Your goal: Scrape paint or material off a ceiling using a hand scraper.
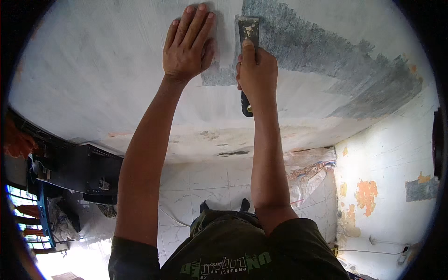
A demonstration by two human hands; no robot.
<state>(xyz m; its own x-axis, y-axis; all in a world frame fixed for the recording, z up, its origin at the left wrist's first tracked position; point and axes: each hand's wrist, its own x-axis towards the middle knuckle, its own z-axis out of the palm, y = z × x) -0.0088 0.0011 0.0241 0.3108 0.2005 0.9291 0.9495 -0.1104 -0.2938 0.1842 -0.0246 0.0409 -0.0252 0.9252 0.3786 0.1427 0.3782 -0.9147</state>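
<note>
Before me rises a painted wall (115, 73) with pale paint and darker grey scraped patches (301, 52). My right hand (258, 70) grips a putty knife (249, 29), thumb laid along its blade. The blade points up the wall at the left border of a grey patch, and dried flecks cling to it. Below my fist its black handle (246, 105) sticks out. To the left, my left hand (188, 45) lies palm-down on the wall, fingers pointing upward and holding nothing. A smaller grey patch (220, 75) shows between the two hands.
A black cabinet-like object (91, 168) stands at the left against the wall. Plastic sacking (311, 178) lies on the tiled floor (210, 178) at right. The side wall (385, 147) has peeling paint and a cable (371, 251) low down. A barred window (28, 217) is at far left.
</note>
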